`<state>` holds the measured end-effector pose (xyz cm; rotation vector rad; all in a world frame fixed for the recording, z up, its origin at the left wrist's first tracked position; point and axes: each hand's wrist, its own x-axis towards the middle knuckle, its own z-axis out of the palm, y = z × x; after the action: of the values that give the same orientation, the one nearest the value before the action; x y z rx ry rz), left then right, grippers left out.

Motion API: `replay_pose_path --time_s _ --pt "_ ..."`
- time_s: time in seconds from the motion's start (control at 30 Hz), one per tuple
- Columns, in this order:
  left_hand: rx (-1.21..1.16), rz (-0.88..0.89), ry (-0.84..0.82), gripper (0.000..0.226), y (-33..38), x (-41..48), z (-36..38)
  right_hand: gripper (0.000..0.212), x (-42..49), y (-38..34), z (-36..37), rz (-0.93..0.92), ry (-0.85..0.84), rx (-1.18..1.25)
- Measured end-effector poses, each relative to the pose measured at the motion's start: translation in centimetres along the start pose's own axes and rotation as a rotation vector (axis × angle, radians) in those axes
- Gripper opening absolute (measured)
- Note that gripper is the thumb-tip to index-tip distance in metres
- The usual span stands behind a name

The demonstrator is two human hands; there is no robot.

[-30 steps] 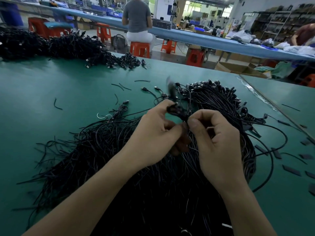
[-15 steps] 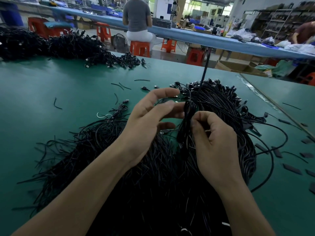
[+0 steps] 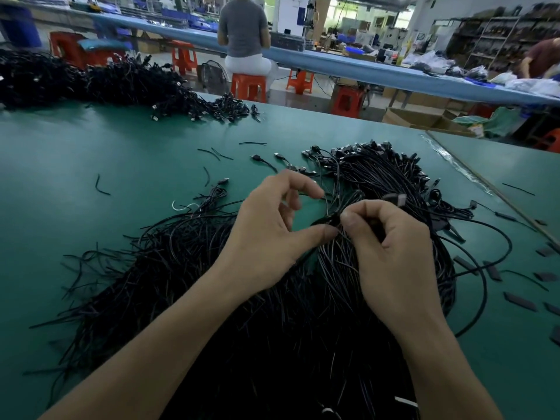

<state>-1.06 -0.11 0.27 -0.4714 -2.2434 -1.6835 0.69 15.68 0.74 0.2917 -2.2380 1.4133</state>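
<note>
near: green-topped table (image 3: 75,153), second green table (image 3: 521,168) butted against its right | far: long blue bench (image 3: 363,66) running left to right; person (image 3: 244,28) seated at it, back turned, on orange stool (image 3: 248,86) | far right: dark shelving (image 3: 491,37); cardboard box (image 3: 415,116) on the floor | light: overhead, brightest far back
</note>
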Motion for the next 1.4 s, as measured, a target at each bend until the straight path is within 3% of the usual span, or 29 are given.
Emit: replay_pose_path --time_s 0.2,0.33,0.53,0.63,0.73,0.83,0.97,1.07,1.17,1.4 --pt "-0.063 -0.238 -0.075 0.030 0.3 0.0 0.3 0.019 -0.2 -0.5 0.5 -0.143 0.085 0.005" --pt "-0.329 -0.291 -0.106 0.018 0.7 0.2 0.1 0.014 -0.5 -0.4 1.3 -0.185 0.159 0.070" --pt "-0.609 -0.356 -0.173 0.013 1.0 0.2 0.4 0.018 -0.6 -0.7 1.8 -0.146 0.248 0.236" --pt "-0.745 -0.415 -0.126 0.025 1.2 0.3 0.8 0.017 -0.5 -0.5 1.9 -0.082 0.247 0.283" --pt "-0.532 -0.295 -0.028 0.037 0.9 0.1 1.0 0.015 -0.5 -0.1 2.5 0.020 0.147 0.304" --pt "-0.452 -0.217 0.010 0.031 1.0 0.2 0.6 0.015 -0.7 0.2 2.4 0.027 -0.013 0.264" --pt "-0.396 -0.200 -0.067 0.024 1.2 0.5 -0.4 0.029 -0.5 0.1 1.5 0.003 -0.169 0.131" --pt "-0.420 -0.193 -0.132 0.029 1.6 0.3 -0.6 0.034 -0.3 -0.3 0.7 -0.009 -0.196 0.068" --pt "-0.419 -0.172 -0.141 0.033 1.8 0.2 -0.4 0.027 -0.1 -0.6 0.0 -0.066 -0.212 0.022" --pt "-0.132 -0.006 -0.217 0.034 1.7 0.1 -1.1 0.034 0.3 -0.5 -0.3 -0.069 -0.171 -0.067"
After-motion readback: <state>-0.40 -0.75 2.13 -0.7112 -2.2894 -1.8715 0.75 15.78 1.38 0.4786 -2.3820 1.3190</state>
